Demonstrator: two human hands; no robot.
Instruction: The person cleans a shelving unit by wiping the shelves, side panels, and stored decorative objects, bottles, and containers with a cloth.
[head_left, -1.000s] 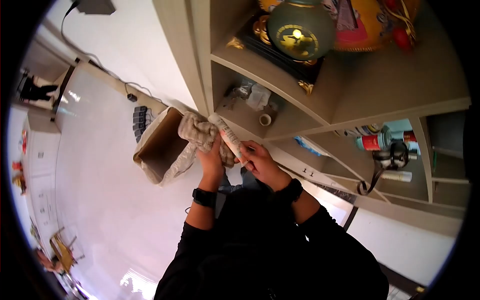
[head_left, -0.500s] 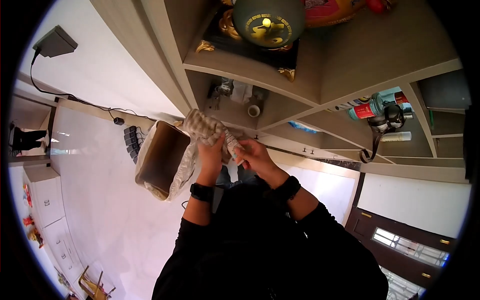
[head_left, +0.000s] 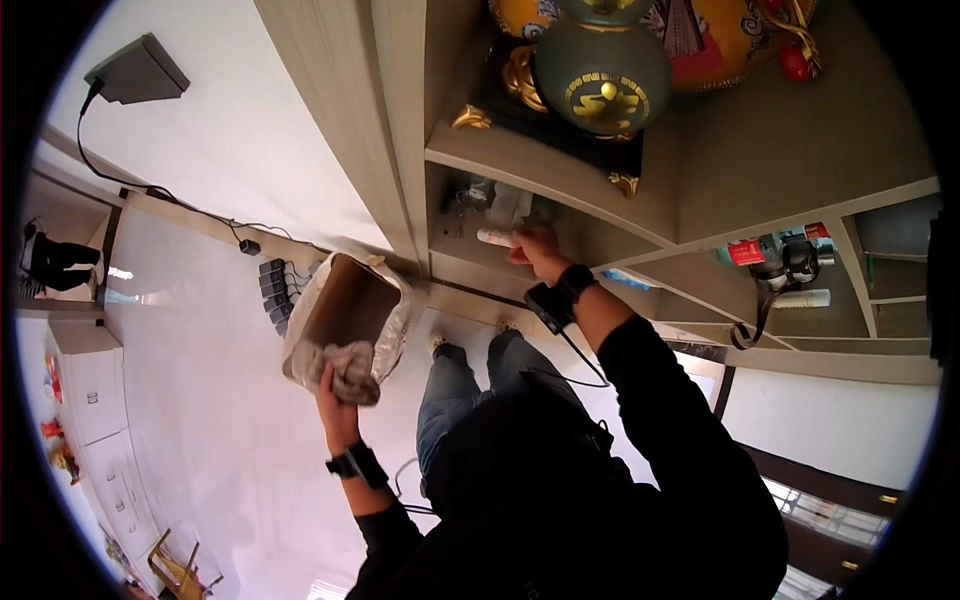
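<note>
My left hand (head_left: 339,405) is closed on a crumpled grey-beige cloth (head_left: 352,371), held over the near rim of a lined bin (head_left: 400,318). Inside a low shelf compartment (head_left: 452,240) is my right hand (head_left: 537,250), its fingers round the end of a small white tube-shaped container (head_left: 495,237) with reddish marks. The container lies roughly sideways; its far end points left. Some clear and pale small items (head_left: 508,204) sit behind it in the same compartment, too dim to name.
A green gourd-shaped ornament (head_left: 602,80) stands on the shelf above. Bottles and a camera-like black item (head_left: 800,262) fill a compartment at the right. Black power adapters (head_left: 274,290) lie on the floor beside the bin. A dark box (head_left: 138,72) with a cable is on the left wall.
My hands were together at the cloth and the white container. Now they are apart: the left has moved down with the cloth to the bin, the right into the shelf with the container.
</note>
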